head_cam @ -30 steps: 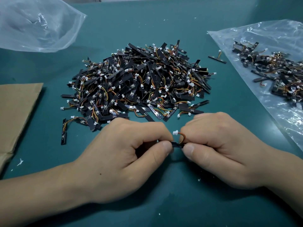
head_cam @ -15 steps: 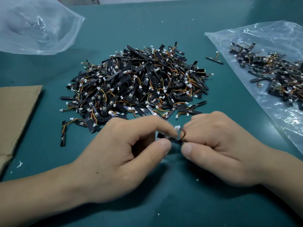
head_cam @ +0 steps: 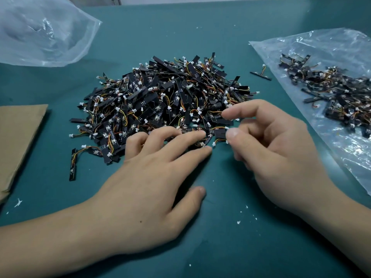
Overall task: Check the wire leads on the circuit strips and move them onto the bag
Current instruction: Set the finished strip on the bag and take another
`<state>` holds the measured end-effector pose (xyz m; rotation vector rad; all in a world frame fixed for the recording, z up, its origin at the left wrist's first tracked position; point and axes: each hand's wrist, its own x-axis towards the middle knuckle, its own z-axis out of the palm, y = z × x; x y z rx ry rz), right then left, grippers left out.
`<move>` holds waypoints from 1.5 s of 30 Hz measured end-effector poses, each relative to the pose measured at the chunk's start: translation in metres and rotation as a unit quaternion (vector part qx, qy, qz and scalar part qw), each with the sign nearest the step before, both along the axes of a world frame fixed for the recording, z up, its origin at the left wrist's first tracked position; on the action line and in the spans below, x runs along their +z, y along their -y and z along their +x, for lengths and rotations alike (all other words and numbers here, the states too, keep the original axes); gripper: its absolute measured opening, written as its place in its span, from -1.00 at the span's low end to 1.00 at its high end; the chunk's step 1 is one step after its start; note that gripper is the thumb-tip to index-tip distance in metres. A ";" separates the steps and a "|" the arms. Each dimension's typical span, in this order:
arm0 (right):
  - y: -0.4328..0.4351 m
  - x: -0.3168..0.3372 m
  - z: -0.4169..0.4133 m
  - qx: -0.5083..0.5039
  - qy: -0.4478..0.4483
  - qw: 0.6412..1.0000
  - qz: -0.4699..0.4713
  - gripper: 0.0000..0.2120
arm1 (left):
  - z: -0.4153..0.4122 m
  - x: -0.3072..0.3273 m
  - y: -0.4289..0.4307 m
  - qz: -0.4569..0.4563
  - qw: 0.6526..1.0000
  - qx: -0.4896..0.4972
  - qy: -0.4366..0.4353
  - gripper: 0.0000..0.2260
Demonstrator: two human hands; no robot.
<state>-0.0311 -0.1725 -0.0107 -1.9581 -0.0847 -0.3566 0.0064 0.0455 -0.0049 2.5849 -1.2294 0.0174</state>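
The left hand (head_cam: 152,187) is resting, fingers (head_cam: 180,140) spread, on the near edge of the pile of circuit strips (head_cam: 160,97), while the right hand (head_cam: 281,157) is hovering beside it, grip apart.

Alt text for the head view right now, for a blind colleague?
Both hands sit at the near edge of a heap of black circuit strips on a teal table: left hand fingers spread, right hand thumb and forefinger apart. A clear bag at right carries more strips.

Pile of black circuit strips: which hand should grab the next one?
Likely right hand: thumb and forefinger apart beside a strip at the pile's near edge; clear plastic bag lies on that side. Left hand's fingers lie spread on the pile.
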 end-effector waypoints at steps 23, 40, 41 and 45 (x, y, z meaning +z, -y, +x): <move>-0.005 0.007 -0.004 0.075 0.018 0.976 -0.206 -0.67 | 0.018 -0.011 0.003 -0.389 0.919 -0.060 -0.033 -0.78; -0.006 0.002 -0.002 0.014 0.094 0.970 -0.222 -0.83 | 0.020 -0.009 -0.002 -0.396 0.899 0.012 -0.187 -0.51; -0.006 0.001 -0.001 -0.003 0.086 0.972 -0.220 -0.83 | 0.019 -0.007 -0.002 -0.400 0.897 0.009 -0.189 -0.52; -0.003 0.002 0.002 -0.012 0.075 0.988 -0.134 -0.81 | 0.014 -0.003 -0.003 -0.401 0.900 0.009 -0.169 -0.64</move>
